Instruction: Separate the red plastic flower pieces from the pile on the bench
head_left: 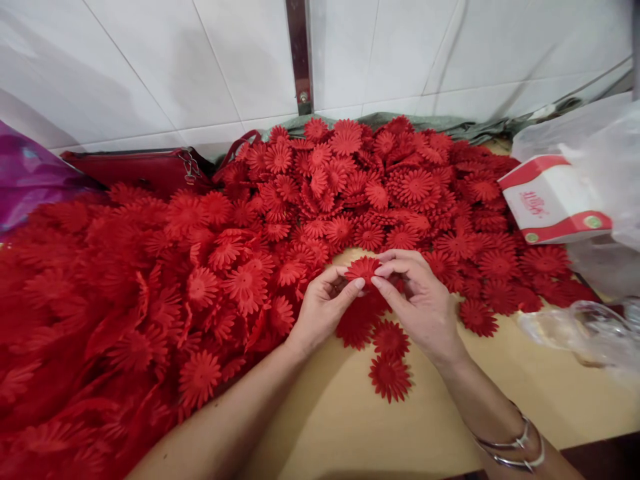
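A red daisy-shaped fabric flower is pinched between both hands above the table. My left hand grips its left edge with thumb and fingers. From the other side, my right hand holds the right edge the same way. Whether the flower is one layer or several I cannot tell. Below the hands, several loose red flowers lie on the wooden table, the upper ones partly hidden by the hands.
Heaps of red flowers cover the left and back of the table. Behind them stands a dark red handbag against the tiled wall. At right are a red-and-white box and clear plastic.
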